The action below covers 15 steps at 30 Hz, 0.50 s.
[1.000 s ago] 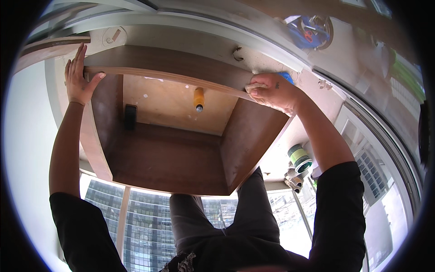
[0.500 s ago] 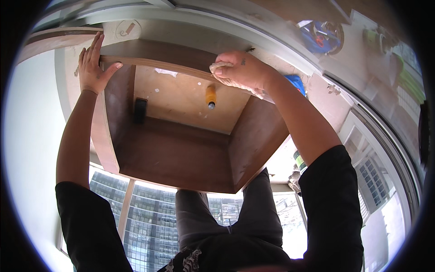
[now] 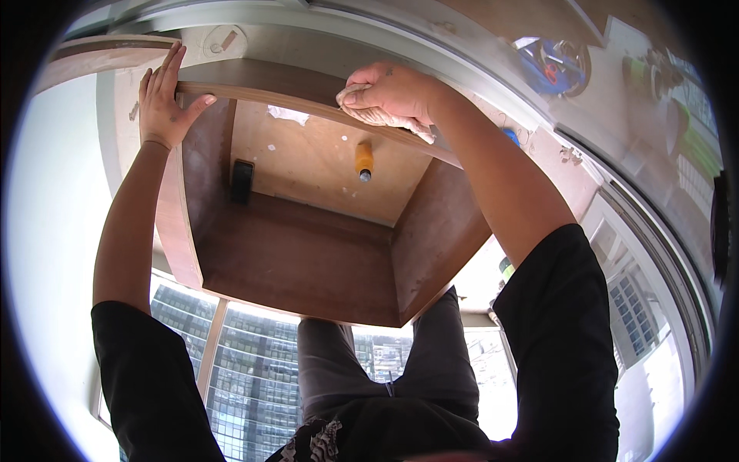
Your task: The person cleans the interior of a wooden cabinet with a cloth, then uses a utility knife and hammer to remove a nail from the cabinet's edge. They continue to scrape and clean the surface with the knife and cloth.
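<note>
Right hand (image 3: 391, 90) clenches a cloth (image 3: 379, 116) midway along the wooden box (image 3: 304, 300)'s far edge (image 3: 258, 90), left hand (image 3: 162, 117) splayed; smudged inner panels (image 3: 435, 231) seem unwiped.

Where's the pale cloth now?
In the head view's upper middle, the pale cloth is in the right hand, at the far rim of the wooden box.

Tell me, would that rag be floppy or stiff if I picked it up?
Probably floppy: the rag bunches in folds under the right hand, with a loose end trailing past it. It's likely light, since the cloth looks thin. Pushed, it might crumple rather than slide stiffly, because it looks wrinkled.
</note>
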Tool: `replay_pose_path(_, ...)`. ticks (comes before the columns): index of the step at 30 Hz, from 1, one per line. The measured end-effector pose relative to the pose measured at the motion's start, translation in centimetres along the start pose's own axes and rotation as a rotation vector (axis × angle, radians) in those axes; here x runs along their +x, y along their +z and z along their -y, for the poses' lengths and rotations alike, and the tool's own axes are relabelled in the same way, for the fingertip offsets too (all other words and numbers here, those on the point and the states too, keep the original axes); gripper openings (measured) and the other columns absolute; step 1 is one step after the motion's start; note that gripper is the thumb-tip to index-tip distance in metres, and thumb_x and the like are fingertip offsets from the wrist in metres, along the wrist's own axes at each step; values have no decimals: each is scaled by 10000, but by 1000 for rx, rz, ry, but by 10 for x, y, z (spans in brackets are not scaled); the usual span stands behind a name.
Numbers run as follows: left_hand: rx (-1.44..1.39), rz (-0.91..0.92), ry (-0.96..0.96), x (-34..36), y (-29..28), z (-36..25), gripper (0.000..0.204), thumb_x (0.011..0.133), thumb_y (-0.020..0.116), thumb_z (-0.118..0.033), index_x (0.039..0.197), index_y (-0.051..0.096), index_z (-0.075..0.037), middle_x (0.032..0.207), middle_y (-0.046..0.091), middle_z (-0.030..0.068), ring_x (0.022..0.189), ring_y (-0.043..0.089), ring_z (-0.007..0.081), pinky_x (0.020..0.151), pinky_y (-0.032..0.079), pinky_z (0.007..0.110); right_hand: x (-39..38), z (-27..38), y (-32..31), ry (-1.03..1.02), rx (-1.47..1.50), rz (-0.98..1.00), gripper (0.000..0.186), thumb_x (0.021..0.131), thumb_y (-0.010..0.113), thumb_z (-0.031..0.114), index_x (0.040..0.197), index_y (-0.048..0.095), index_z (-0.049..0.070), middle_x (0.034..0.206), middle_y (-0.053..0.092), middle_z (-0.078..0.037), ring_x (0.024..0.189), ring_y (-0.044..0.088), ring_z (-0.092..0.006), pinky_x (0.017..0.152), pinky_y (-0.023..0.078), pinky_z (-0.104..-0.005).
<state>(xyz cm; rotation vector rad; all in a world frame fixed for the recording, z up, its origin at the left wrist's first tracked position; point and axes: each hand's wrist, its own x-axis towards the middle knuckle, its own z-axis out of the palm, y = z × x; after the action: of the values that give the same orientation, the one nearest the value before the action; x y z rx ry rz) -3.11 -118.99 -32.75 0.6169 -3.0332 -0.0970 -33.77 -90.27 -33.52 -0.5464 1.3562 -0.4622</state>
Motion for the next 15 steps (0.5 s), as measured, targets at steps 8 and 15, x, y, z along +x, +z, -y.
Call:
replay_pose_path(8, 32, 6, 1, -3, -3, 0, 1002, 799, 659, -721, 1583, 352, -179, 1629, 397, 41, 1415, 465, 285, 1219, 252, 534, -104, -104, -48, 178, 79, -111, 322, 953, 709, 273, 1177, 698, 42, 1052, 725, -73, 1008, 655, -158, 911, 500, -306)
replay_pose_path(15, 15, 12, 0, -3, -4, -1, 1017, 785, 672, -739, 1576, 358, -184, 1627, 396, 31, 1418, 461, 269, 1227, 240, 514, 19, 39, 28, -203, -178, -96, 328, 975, 647, 324, 1183, 673, 72, 1005, 693, -89, 919, 638, -212, 810, 501, -357)
